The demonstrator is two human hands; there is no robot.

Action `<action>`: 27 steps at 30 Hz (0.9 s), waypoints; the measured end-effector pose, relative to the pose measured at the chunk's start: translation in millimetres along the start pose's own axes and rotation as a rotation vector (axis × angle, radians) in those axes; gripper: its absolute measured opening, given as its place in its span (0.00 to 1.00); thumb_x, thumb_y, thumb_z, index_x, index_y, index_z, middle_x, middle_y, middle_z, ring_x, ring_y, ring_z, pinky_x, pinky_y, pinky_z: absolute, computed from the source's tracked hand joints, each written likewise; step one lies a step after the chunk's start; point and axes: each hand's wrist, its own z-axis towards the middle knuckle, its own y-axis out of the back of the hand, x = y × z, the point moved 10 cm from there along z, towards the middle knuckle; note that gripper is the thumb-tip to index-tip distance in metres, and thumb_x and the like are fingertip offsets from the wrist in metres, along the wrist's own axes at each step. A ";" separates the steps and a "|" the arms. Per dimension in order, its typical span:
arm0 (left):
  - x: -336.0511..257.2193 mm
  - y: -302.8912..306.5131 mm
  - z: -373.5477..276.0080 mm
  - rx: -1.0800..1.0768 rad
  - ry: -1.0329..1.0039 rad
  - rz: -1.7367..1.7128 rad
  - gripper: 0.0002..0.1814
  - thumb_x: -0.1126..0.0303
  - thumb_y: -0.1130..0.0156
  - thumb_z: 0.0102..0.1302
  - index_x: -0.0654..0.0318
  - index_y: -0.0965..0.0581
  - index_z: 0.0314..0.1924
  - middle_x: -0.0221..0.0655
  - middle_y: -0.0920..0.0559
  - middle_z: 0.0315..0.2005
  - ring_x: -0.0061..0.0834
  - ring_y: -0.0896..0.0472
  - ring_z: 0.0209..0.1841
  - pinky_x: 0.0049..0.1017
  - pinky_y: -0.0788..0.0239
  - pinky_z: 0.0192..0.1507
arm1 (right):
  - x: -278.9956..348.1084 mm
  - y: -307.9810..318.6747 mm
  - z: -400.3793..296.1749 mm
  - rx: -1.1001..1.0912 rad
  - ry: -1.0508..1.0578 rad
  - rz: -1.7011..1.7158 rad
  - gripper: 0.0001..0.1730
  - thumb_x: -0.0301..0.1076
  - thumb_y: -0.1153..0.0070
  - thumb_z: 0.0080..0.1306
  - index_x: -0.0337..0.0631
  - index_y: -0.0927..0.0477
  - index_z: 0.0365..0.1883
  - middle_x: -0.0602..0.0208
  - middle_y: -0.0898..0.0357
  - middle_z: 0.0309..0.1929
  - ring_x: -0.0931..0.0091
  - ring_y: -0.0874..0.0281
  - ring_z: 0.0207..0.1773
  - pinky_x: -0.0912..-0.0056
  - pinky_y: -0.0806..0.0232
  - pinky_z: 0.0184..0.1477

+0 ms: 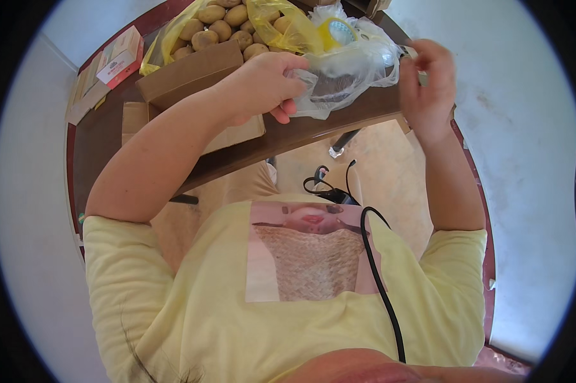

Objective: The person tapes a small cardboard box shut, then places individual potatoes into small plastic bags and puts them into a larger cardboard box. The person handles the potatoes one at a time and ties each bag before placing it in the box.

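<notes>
My left hand (268,86) pinches the near left edge of a clear plastic bag (335,95) above the front of a dark brown table. Inside or under the bag's far part lies a yellow item with a light blue patterned patch (341,32). My right hand (426,81) is raised at the bag's right side, blurred, with its fingers bent; whether it holds anything is unclear. Behind my left hand, potatoes (221,29) lie in a yellow plastic bag (166,40). An open cardboard box (192,72) stands partly beneath my left forearm.
At the table's far left, a white and pink carton (121,56) sits by flat cardboard pieces (84,91). The table's front edge (316,136) runs just before me. A black cable (381,277) hangs over my shirt. A dark table leg (345,140) shows below.
</notes>
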 end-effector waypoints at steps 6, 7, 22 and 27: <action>-5.1 -4.0 -4.4 0.004 -0.032 0.018 0.28 0.73 0.44 0.65 0.68 0.35 0.65 0.26 0.26 0.26 0.15 0.27 0.24 0.18 0.28 0.24 | 33.1 -108.5 -28.5 0.805 0.130 -0.079 0.16 0.29 0.40 0.54 0.48 0.19 0.43 0.66 0.21 0.34 0.64 0.21 0.41 0.63 0.31 0.43; -5.7 -1.2 -6.3 -0.008 -0.035 0.022 0.28 0.73 0.45 0.65 0.68 0.35 0.65 0.25 0.26 0.26 0.15 0.27 0.24 0.18 0.28 0.24 | 34.2 -118.9 -33.4 0.904 0.083 -0.092 0.18 0.30 0.39 0.52 0.47 0.20 0.44 0.66 0.21 0.37 0.66 0.21 0.42 0.63 0.31 0.45; -4.2 17.2 -12.0 0.010 -0.154 -0.092 0.15 0.72 0.44 0.66 0.61 0.22 0.52 0.23 0.25 0.25 0.13 0.29 0.27 0.16 0.32 0.34 | 52.8 -132.2 -61.7 1.080 0.202 -0.045 0.44 0.41 0.30 0.49 0.55 0.35 0.66 0.65 0.33 0.64 0.65 0.34 0.64 0.56 0.39 0.60; -14.6 17.8 -13.9 -0.138 -0.199 0.769 0.14 0.63 0.40 0.63 0.57 0.21 0.48 0.32 0.20 0.27 0.25 0.21 0.33 0.28 0.27 0.38 | 39.4 -138.1 -53.0 1.029 0.123 -0.040 0.29 0.33 0.37 0.54 0.51 0.26 0.56 0.66 0.27 0.58 0.67 0.27 0.58 0.60 0.32 0.51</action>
